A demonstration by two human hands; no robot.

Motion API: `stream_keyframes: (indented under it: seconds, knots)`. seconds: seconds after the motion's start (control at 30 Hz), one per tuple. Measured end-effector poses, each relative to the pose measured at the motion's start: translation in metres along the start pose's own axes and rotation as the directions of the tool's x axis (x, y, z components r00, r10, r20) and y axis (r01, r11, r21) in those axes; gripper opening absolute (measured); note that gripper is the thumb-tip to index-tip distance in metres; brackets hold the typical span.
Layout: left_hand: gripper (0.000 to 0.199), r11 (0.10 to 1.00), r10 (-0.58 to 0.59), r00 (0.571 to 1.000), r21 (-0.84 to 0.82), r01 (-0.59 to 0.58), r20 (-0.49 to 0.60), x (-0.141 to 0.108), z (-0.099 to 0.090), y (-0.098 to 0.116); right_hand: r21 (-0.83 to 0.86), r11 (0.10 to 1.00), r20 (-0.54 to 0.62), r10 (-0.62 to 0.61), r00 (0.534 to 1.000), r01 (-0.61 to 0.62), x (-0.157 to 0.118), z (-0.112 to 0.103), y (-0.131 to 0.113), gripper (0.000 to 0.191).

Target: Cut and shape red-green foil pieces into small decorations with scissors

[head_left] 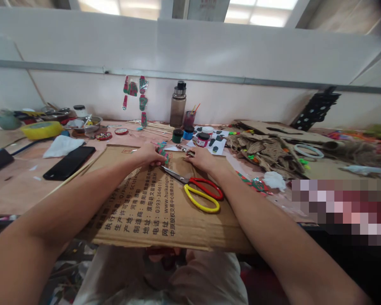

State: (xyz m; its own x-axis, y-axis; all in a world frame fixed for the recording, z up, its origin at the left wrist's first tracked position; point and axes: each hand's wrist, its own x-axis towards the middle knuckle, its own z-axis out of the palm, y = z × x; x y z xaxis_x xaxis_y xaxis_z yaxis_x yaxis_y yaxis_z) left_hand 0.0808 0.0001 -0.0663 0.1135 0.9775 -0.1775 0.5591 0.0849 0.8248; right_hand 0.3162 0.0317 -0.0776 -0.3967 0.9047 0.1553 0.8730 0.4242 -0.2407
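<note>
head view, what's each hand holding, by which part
The left hand pinches a red-green piece by its left side; the right hand holds a metallic object by its right end.

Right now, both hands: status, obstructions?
Left hand pinching green-pink piece. Right hand holding small silvery metal object. Red-yellow-handled scissors close by, on brown cardboard.

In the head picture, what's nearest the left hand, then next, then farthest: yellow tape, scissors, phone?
1. Scissors: beside the left hand, on cardboard.
2. Phone: left, on the table.
3. Yellow tape: farther left, toward the wall.
</note>
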Motion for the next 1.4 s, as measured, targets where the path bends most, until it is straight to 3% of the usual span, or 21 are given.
stream_keyframes:
  seconds: [0.3,0.47,0.7,1.07,1.17,1.27,1.33,1.4]
  knots:
    - [0.015,0.994,0.059,0.998,0.097,-0.057,-0.013,-0.005,-0.001,0.004,-0.022,1.000,0.058,-0.001,0.998,0.003,0.005,0.001,0.001,0.029]
    - [0.013,0.993,0.112,0.994,0.033,-0.112,0.010,-0.005,-0.002,0.005,-0.026,1.000,0.069,-0.001,0.998,0.003,0.010,0.007,0.008,0.030]
    - [0.018,0.993,0.094,0.995,-0.074,-0.095,-0.021,0.003,-0.002,-0.005,-0.070,0.997,0.113,0.027,0.993,-0.020,0.013,0.005,0.011,0.027]
    - [0.023,0.957,0.166,0.983,0.253,-0.143,-0.073,-0.005,0.002,-0.001,-0.029,0.999,0.124,-0.022,0.992,0.026,0.009,0.007,0.012,0.027]
    - [0.022,0.934,0.216,0.964,0.319,-0.159,-0.152,-0.004,0.002,-0.001,0.011,0.999,0.103,-0.042,0.994,0.042,0.006,0.004,0.010,0.028]
    - [0.020,0.913,0.312,0.917,0.344,-0.217,-0.249,-0.004,0.000,0.000,0.059,0.997,0.087,-0.047,0.995,0.041,0.002,0.000,0.006,0.029]
    - [0.019,0.907,0.363,0.886,0.327,-0.265,-0.290,-0.003,-0.001,0.001,0.088,0.995,0.078,-0.046,0.996,0.039,0.000,-0.004,0.003,0.026]
    - [0.018,0.922,0.368,0.883,0.236,-0.307,-0.292,-0.004,0.000,0.003,0.114,0.993,0.061,-0.035,0.997,0.028,-0.002,-0.008,0.000,0.020]
